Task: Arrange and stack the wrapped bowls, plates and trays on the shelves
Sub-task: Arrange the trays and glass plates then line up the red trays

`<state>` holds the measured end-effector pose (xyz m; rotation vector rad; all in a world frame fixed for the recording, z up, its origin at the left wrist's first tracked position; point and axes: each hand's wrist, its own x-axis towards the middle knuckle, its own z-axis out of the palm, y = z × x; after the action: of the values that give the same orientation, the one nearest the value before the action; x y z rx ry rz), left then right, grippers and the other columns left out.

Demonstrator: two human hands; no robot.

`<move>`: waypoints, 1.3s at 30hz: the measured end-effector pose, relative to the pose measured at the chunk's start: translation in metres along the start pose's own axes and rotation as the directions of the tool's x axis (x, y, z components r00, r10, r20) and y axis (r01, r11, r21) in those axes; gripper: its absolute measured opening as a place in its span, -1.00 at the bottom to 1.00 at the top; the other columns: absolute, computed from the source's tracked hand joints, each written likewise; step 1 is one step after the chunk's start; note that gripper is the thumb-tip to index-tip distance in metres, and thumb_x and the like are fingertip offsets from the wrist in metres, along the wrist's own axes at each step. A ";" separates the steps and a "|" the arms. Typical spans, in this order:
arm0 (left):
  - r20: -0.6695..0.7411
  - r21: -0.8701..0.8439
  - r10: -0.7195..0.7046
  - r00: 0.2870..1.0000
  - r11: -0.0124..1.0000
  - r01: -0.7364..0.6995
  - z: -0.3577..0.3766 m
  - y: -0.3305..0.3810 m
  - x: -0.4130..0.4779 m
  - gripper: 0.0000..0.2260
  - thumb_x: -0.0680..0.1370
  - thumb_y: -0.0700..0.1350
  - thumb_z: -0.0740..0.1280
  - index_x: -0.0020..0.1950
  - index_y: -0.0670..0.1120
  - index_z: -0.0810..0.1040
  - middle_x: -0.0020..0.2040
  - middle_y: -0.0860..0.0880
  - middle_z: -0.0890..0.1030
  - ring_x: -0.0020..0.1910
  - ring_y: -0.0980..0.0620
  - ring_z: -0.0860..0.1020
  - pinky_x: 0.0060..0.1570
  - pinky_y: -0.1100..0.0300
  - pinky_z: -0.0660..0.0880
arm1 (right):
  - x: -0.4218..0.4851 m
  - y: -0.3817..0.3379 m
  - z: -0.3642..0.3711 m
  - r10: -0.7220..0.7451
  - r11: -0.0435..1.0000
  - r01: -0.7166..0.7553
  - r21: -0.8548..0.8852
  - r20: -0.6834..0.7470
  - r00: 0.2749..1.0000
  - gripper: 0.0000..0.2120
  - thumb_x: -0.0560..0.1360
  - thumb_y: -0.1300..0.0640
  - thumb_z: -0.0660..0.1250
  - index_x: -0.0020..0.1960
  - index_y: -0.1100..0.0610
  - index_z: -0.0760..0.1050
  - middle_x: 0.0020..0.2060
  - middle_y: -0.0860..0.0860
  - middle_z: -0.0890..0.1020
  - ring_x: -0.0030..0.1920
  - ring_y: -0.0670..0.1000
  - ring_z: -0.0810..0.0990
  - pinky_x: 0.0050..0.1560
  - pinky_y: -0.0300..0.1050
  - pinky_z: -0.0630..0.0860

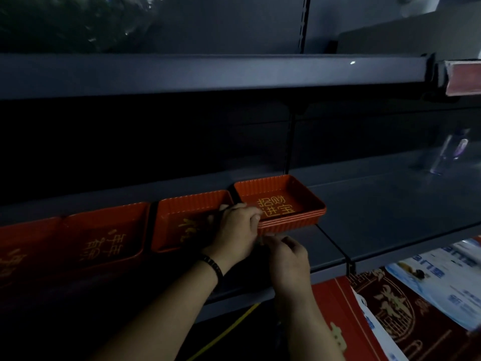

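While your left hand (234,227) grips the near-left corner of the tray stack (299,222), thumb hooked over the rim, use that corner as the pivot. Right hand (286,259) sits just below the stack's front wall with its fingers curled. Too dark to tell whether they touch or hold anything.

Stack location: middle shelf (377,204), set back from the front lip, just right of the neighbouring tray (195,201), with a narrow gap between them.

Orientation: open side up, gold characters on the floor. Long axis runs along the shelf, left to right, and the short sides point front to back. It looks roughly parallel to the neighbour.

Judgement for the step: slide rather than lift, so the nested rims stay flush. Push from the front wall with the right hand, square the front edge to the row, and match the gap before you let go.
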<state>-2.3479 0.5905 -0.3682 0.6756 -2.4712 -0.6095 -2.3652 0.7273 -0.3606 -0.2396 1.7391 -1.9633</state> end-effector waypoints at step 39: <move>0.065 0.107 0.393 0.917 0.911 -0.398 -0.127 -0.093 -0.088 -0.50 0.43 0.37 0.48 0.33 0.27 0.61 0.28 0.32 0.56 0.40 0.27 0.38 0.44 0.08 0.15 | -0.018 0.006 0.038 -0.053 0.998 0.054 -0.027 0.016 0.998 -0.63 0.69 -0.10 0.24 0.08 0.16 0.66 -0.02 0.20 0.76 -0.03 0.25 0.76 -0.10 0.21 0.73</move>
<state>-2.1783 0.5322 -0.3503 0.1873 -2.5944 -0.3248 -2.3313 0.7015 -0.3564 -0.3128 1.7686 -1.9708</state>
